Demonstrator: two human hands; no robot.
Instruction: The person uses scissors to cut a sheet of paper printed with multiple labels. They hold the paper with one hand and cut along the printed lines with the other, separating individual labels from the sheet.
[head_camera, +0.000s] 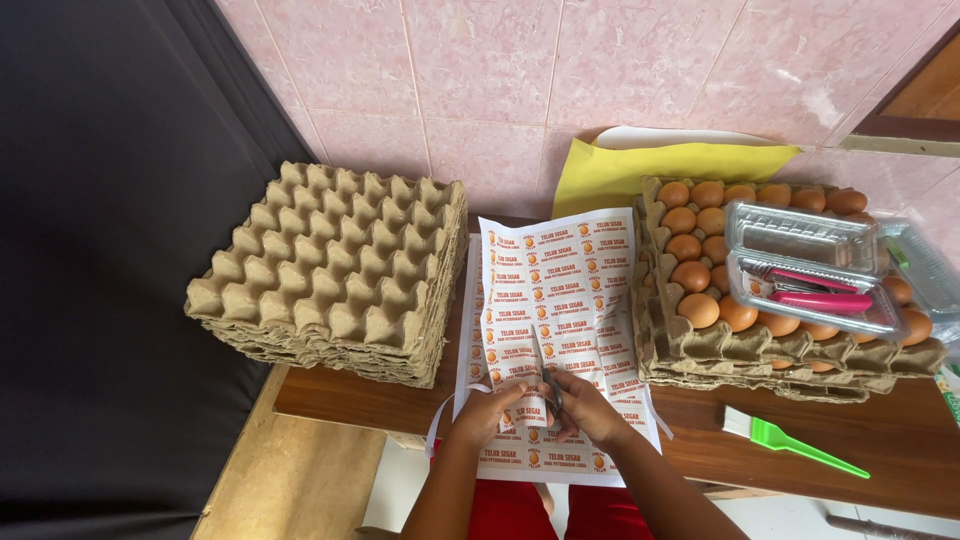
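A white sheet of printed labels lies on the wooden table between two egg tray piles. My left hand pinches the lower part of the sheet and a curling cut strip. My right hand holds small scissors, their blades in a slit running up the middle of the sheet. Both hands sit at the table's near edge.
A stack of empty cardboard egg trays stands at left. At right, trays with brown eggs carry clear plastic boxes holding pink tools. A green-handled brush lies near the front right. Yellow paper leans on the pink tiled wall.
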